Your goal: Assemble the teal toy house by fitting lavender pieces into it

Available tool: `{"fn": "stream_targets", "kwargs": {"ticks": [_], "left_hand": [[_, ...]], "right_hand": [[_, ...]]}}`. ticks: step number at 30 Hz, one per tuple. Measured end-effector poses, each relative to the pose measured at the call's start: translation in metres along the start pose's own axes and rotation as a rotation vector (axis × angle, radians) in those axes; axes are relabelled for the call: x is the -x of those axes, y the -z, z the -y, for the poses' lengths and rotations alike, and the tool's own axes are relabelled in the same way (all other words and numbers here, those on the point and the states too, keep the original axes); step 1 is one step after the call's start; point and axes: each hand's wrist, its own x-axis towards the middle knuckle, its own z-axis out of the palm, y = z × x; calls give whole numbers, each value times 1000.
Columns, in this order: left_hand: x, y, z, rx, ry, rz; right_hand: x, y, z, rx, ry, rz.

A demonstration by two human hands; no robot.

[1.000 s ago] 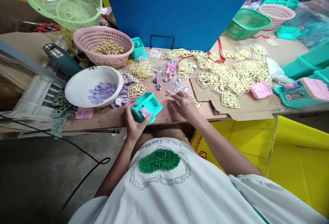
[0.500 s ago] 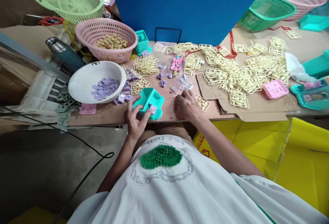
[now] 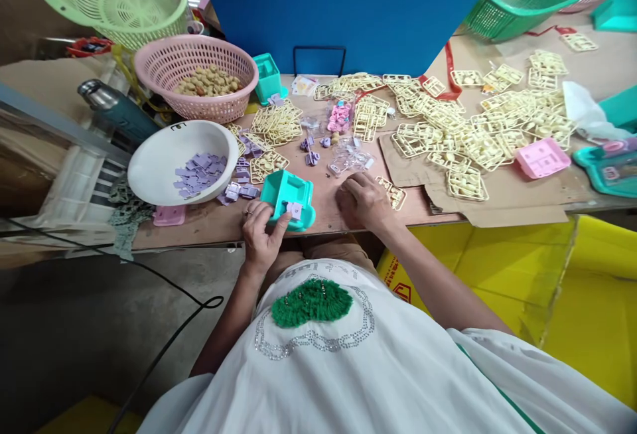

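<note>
White shirt (image 3: 378, 381) with a green sequin heart (image 3: 311, 302) ringed in rhinestones; bare forearms.

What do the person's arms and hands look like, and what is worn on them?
Both forearms are bare, with no gloves or watch. The left hand has a ring on one finger; the right hand shows none. The short white sleeves end above the elbows.

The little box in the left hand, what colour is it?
Teal green box, with a small lilac piece on it, head view.

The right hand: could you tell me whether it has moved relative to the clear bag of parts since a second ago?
Yes. The right hand has drawn back from the clear bag toward the table's near edge.
</note>
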Motion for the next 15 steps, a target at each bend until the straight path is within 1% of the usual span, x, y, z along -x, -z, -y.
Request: {"fn": "stream_targets", "kwargs": {"ticks": [2,4,5,7,10,15], "left_hand": [[-1,0,-1,-57,-40,12],[-2,0,-3,-109,-67,31],[-2,-1,-5,-130,-73,41],[-2,-2,-7,-162,-75,57],[-2,-5,-10,-188,-64,74],[-2,-7,-13,-212,-48,74]], "right_hand": [[-2,4,14,-186,3,-117],[-3,9,33,-411,-6,-190],[-4,11,42,-512,-12,-201],[-4,15,58,-648,-1,-178],[-5,16,70,-694,54,-131],[-5,9,67,-644,149,-105]]}}
